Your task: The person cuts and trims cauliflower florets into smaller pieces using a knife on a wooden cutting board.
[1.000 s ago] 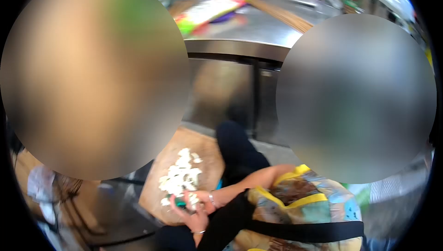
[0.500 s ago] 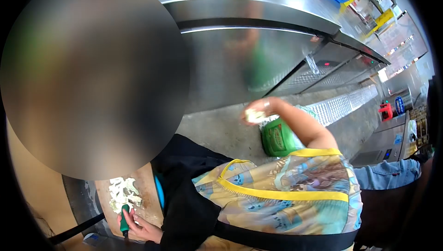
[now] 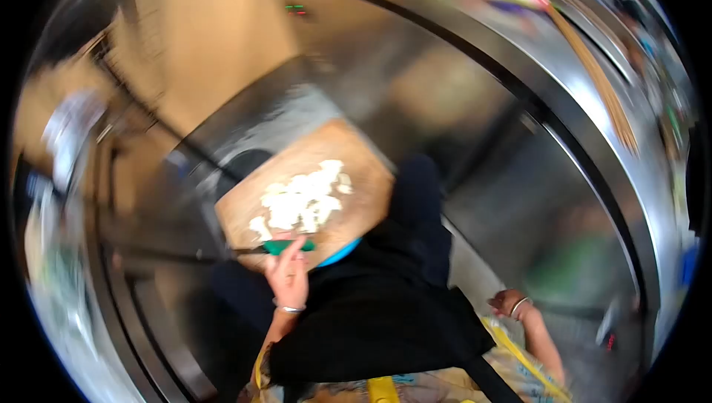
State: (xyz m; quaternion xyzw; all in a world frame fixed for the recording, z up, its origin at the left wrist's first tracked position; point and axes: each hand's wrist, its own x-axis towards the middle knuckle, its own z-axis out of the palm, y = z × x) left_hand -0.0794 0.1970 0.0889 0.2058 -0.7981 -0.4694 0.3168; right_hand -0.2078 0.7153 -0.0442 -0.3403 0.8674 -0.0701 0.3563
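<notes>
My left hand is closed around the green handle of a knife, low over the near edge of a wooden cutting board. The knife's dark, narrow blade points left and is blurred. Pale chopped vegetable pieces lie heaped on the board, just beyond that hand. Off to the right, low beside my body, is my right hand, with a bracelet at the wrist. Its fingers are dark and smeared, and what they hold, if anything, does not show.
Under the board is a dark metal surface, with a blue edge showing beside it. A steel counter curves along the right, with a bundle of thin wooden sticks on top. Black cloth covers my lap.
The view has swung down and left onto the board. My right hand, which held pale pieces beside a green container, is now lower by my side. My left hand still grips the knife.
</notes>
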